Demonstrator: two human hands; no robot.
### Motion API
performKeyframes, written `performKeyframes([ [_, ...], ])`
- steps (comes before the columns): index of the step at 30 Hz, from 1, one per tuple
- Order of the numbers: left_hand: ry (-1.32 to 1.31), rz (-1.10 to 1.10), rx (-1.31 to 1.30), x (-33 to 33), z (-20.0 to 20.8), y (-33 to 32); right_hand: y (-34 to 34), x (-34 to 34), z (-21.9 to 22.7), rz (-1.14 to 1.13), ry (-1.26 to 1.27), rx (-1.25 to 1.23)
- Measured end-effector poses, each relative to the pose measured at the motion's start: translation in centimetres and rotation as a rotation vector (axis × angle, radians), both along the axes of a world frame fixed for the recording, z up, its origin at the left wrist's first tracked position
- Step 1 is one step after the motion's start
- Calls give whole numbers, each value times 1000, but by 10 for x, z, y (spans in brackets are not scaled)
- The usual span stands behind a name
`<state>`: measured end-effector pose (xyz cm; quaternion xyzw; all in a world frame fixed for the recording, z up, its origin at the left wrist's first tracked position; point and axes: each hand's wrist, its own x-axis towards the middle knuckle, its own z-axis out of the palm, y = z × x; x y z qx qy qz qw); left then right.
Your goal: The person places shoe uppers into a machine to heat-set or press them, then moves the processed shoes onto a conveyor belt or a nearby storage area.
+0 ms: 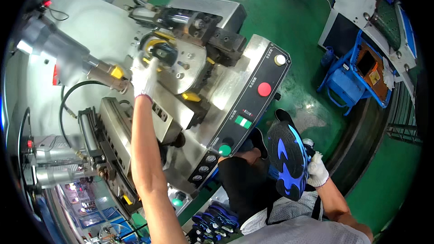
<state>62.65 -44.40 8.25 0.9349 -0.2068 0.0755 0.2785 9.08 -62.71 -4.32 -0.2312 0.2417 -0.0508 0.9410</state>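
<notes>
Head cam: shoe [288, 160] is sole-up, right of the machine [221, 92], long axis roughly near-to-far, gripped by the right hand [317, 171], obviously the nearer one. Left hand [143, 77] is way over by a dark part [165, 54]; can't tell if it's gripping.

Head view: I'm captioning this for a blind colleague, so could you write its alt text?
A person's gloved right hand holds a black-and-blue shoe, underside toward the camera, while the gloved left hand reaches to a metal machine. The machine's black panel has red, green and white buttons.
</notes>
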Motion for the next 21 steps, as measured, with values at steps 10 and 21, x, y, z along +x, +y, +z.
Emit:
performKeyframes([
  [10,-177,104,53,74,-44,-42,-34,5,-44,-28,-29,-145],
  [21,-598,-185,-391,-179,57,13,0,7,-15,-250,179,-455],
])
